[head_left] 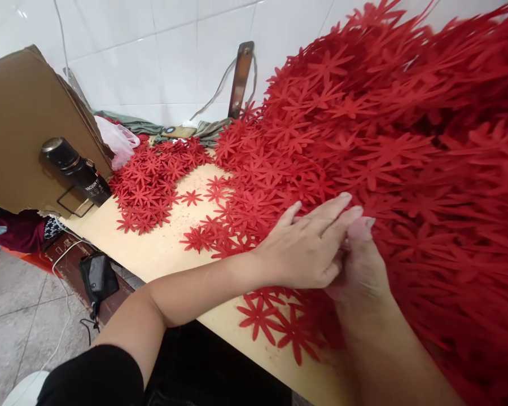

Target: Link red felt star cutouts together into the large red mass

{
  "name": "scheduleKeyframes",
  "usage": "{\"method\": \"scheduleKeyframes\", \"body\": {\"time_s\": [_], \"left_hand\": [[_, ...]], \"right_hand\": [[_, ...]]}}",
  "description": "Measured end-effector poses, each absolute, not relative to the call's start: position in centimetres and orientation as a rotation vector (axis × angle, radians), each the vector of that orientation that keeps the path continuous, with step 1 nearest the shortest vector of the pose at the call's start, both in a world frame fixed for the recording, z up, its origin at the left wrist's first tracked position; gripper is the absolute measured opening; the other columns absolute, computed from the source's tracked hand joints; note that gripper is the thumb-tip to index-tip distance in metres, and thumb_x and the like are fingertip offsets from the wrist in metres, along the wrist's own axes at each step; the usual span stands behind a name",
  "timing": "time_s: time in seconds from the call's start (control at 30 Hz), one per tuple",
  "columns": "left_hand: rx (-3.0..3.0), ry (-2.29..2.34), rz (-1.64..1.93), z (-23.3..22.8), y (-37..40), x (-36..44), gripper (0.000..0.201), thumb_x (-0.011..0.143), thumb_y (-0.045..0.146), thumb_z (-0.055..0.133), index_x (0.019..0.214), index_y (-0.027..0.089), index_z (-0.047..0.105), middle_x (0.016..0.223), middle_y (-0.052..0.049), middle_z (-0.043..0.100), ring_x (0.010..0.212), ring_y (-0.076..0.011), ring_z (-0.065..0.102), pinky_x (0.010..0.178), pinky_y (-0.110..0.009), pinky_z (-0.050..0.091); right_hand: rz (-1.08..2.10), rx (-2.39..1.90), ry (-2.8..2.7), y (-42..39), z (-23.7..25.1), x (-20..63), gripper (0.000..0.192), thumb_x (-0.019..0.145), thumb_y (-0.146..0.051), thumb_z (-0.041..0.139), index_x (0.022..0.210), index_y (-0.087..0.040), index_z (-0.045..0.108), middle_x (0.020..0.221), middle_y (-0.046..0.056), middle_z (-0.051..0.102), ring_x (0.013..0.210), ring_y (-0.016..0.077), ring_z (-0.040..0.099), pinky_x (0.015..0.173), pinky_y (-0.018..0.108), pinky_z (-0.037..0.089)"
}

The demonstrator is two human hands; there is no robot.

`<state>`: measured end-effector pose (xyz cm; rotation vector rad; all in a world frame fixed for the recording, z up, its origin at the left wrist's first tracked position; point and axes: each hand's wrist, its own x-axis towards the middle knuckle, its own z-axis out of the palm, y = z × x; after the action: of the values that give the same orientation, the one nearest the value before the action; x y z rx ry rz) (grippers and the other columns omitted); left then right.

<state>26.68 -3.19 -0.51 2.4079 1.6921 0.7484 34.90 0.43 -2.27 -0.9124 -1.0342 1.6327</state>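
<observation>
A big heap of red star-shaped flower cutouts [406,141] fills the right side of the wooden table [161,254]. My left hand [309,248] reaches across, fingers stretched flat onto the edge of the heap. My right hand [362,265] sits right beside it, touching it, fingers curled and pinched at the heap's edge; whether a cutout is between the fingertips is hidden. A few loose cutouts [275,324] lie on the table under my wrists.
A smaller pile of red cutouts [150,180] lies at the table's far left. A black flask [78,169] leans against brown cardboard [21,113]. A white tiled wall [173,56] backs the table. A black pouch [98,276] hangs below the table edge.
</observation>
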Motion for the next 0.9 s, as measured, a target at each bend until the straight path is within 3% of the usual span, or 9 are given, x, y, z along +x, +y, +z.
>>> {"method": "scheduleKeyframes", "body": {"time_s": [0.17, 0.3, 0.4, 0.47, 0.6, 0.67, 0.77, 0.9], "left_hand": [[2.342, 1.623, 0.707, 0.0, -2.2, 26.5, 0.060, 0.083, 0.010, 0.037, 0.142, 0.012, 0.028, 0.157, -0.014, 0.011, 0.145, -0.0222, 0.012, 0.119, -0.046, 0.010], [2.123, 1.248, 0.769, 0.7, -1.0, 25.0, 0.056, 0.080, 0.007, 0.044, 0.136, 0.012, 0.042, 0.153, -0.011, 0.027, 0.143, -0.0199, 0.022, 0.117, -0.033, 0.023], [1.770, 1.025, 0.974, 1.0, -0.6, 23.6, 0.046, 0.086, 0.013, 0.042, 0.131, 0.018, 0.048, 0.143, -0.007, 0.046, 0.135, -0.0172, 0.039, 0.111, -0.031, 0.035], [1.461, 1.054, 1.181, 0.7, -0.8, 23.2, 0.040, 0.090, 0.020, 0.038, 0.128, 0.018, 0.050, 0.137, -0.008, 0.052, 0.129, -0.0183, 0.047, 0.108, -0.034, 0.039], [0.994, 1.075, 1.357, -1.3, -1.2, 24.2, 0.030, 0.089, 0.023, 0.041, 0.109, 0.014, 0.061, 0.124, -0.011, 0.063, 0.115, -0.0182, 0.059, 0.102, -0.032, 0.044], [0.895, 1.057, 1.373, -2.4, -1.3, 25.1, 0.027, 0.087, 0.025, 0.043, 0.102, 0.015, 0.063, 0.110, -0.012, 0.069, 0.098, -0.0177, 0.066, 0.094, -0.031, 0.050], [0.865, 1.013, 1.394, -3.1, -1.3, 26.1, 0.035, 0.086, 0.036, 0.041, 0.107, 0.016, 0.061, 0.091, -0.009, 0.071, 0.073, -0.0178, 0.067, 0.078, -0.036, 0.055], [0.834, 0.953, 1.399, -2.7, -1.0, 26.5, 0.052, 0.087, 0.049, 0.028, 0.112, 0.015, 0.058, 0.105, -0.009, 0.069, 0.100, -0.0196, 0.064, 0.089, -0.035, 0.052]], "right_hand": [[1.631, -0.834, -0.959, 0.2, -2.3, 34.5, 0.056, 0.055, -0.075, 0.059, 0.079, -0.025, 0.064, 0.093, 0.007, 0.068, 0.099, 0.0251, 0.064, 0.083, 0.041, 0.053], [1.601, -0.863, -0.958, 0.2, -2.2, 34.5, 0.057, 0.048, -0.076, 0.063, 0.068, -0.023, 0.058, 0.080, 0.003, 0.063, 0.076, 0.0184, 0.063, 0.058, 0.031, 0.052], [1.669, -0.875, -0.952, 0.4, -1.8, 34.9, 0.061, 0.045, -0.079, 0.062, 0.054, -0.020, 0.047, 0.054, -0.003, 0.046, 0.045, 0.0088, 0.043, 0.037, 0.021, 0.033], [1.744, -0.866, -0.969, 0.8, -1.8, 35.1, 0.063, 0.050, -0.079, 0.059, 0.048, -0.019, 0.041, 0.045, -0.005, 0.035, 0.037, 0.0059, 0.031, 0.033, 0.019, 0.022], [1.655, -0.912, -0.984, 1.4, -2.4, 34.9, 0.058, 0.067, -0.071, 0.054, 0.043, -0.021, 0.038, 0.038, -0.005, 0.030, 0.030, 0.0061, 0.024, 0.029, 0.020, 0.013], [1.582, -0.882, -1.040, 1.1, -2.7, 34.7, 0.053, 0.072, -0.065, 0.054, 0.045, -0.021, 0.040, 0.036, -0.006, 0.031, 0.029, 0.0061, 0.024, 0.029, 0.021, 0.014], [1.384, -0.898, -1.156, 0.4, -2.6, 34.3, 0.043, 0.078, -0.056, 0.053, 0.052, -0.021, 0.049, 0.037, -0.007, 0.036, 0.030, 0.0055, 0.029, 0.033, 0.022, 0.025], [1.124, -0.963, -1.358, 0.3, -2.3, 33.2, 0.033, 0.080, -0.048, 0.050, 0.062, -0.022, 0.058, 0.048, -0.007, 0.047, 0.044, 0.0075, 0.044, 0.055, 0.033, 0.048]]}}
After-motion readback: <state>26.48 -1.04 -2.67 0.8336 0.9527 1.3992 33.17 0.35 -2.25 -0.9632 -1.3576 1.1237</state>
